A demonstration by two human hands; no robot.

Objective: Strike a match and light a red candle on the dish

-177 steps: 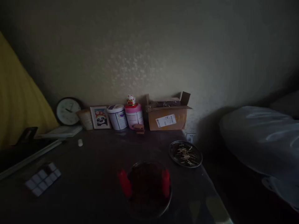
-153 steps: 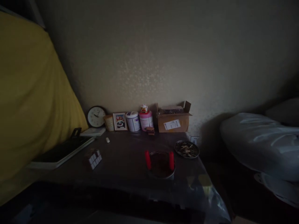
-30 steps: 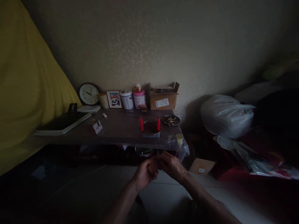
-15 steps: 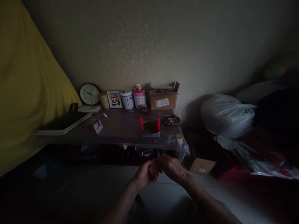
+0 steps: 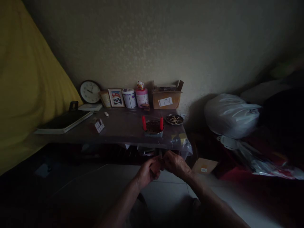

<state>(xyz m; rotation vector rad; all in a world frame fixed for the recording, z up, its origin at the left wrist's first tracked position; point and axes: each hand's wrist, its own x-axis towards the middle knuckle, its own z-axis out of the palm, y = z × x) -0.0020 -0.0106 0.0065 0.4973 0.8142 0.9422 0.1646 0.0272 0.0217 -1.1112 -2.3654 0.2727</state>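
Reddish-brown, the small box [image 5: 155,167] sat gripped in my left hand [image 5: 144,174], before the bench [image 5: 123,126]. Both hands had entered view, handling underway; whether my right hand [image 5: 175,164] held anything, I couldn't tell.

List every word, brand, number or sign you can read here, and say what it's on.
No text reads clearly enough to quote.
Round clock: numerals, too small and dim.
Open cardboard box: printed label, blurred.
White tub and pink tub: print too small.
Cardboard on the floor: small sticker, unreadable.
Small box in the left hand: no legible marking.
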